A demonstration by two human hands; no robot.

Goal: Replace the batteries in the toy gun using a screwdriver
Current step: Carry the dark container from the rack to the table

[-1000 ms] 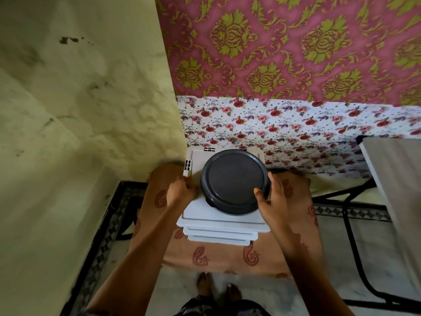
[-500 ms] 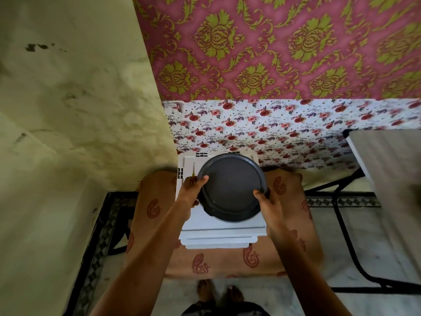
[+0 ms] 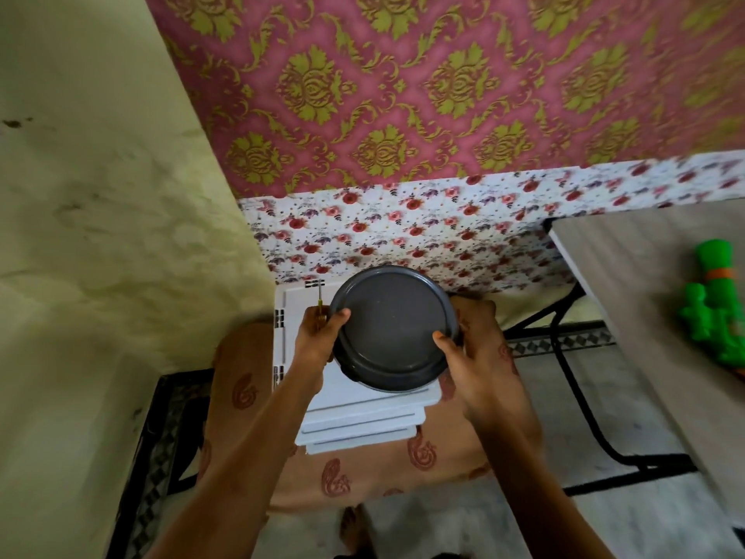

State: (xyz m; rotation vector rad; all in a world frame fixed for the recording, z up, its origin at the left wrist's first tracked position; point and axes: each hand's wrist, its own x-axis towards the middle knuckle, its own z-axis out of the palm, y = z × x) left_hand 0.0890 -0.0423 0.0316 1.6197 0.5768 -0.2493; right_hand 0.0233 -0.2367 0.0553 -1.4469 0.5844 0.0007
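Observation:
A round dark grey container with its lid on is held between both my hands above a stack of white panels. My left hand grips its left rim and also holds a thin yellow-handled screwdriver, whose shaft points up past my fingers. My right hand grips the right rim, thumb on the lid. A green toy gun with an orange band lies on the grey table at the right edge.
The white panels rest on a low stand covered with a tan paisley cloth in the room's corner. A yellowish wall is on the left, patterned wallpaper behind. Black table legs stand on the tiled floor.
The container has been lifted off the white panels and raised slightly toward the right. The view has turned right, so the table with the green toy gun now shows.

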